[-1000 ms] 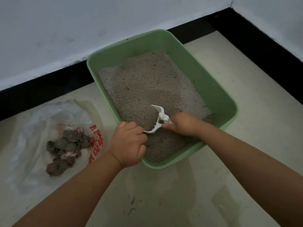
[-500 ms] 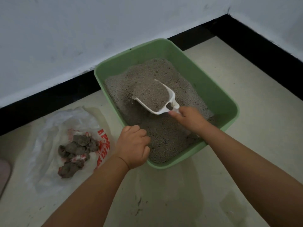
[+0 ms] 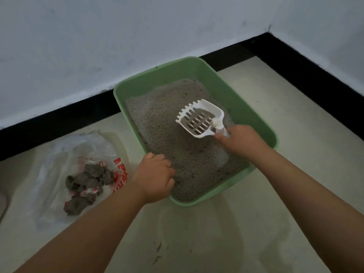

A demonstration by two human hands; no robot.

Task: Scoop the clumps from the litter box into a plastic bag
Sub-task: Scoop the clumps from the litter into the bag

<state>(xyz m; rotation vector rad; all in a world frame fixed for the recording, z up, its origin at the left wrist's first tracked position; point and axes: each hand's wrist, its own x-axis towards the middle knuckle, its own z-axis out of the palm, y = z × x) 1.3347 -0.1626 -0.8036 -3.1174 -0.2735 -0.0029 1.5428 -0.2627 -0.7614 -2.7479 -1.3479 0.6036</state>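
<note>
A green litter box [image 3: 232,89] full of grey litter [image 3: 169,138] stands on the floor by the wall. My right hand [image 3: 241,140] grips the handle of a white slotted scoop [image 3: 201,120], held above the litter with almost nothing left in it. My left hand [image 3: 155,178] is curled over the box's near left rim and holds it. To the left lies a clear plastic bag [image 3: 59,154] with red print, and several dark grey clumps [image 3: 86,180] rest on it.
A white wall with a black skirting [image 3: 59,123] runs behind the box and meets another wall at the right corner. The floor [image 3: 197,233] is pale tile with faint stains. A grey object's edge [image 3: 3,203] shows at the far left.
The scoop rose out of the litter full, and the loose litter has since sifted through its slots. My left hand stayed on the rim.
</note>
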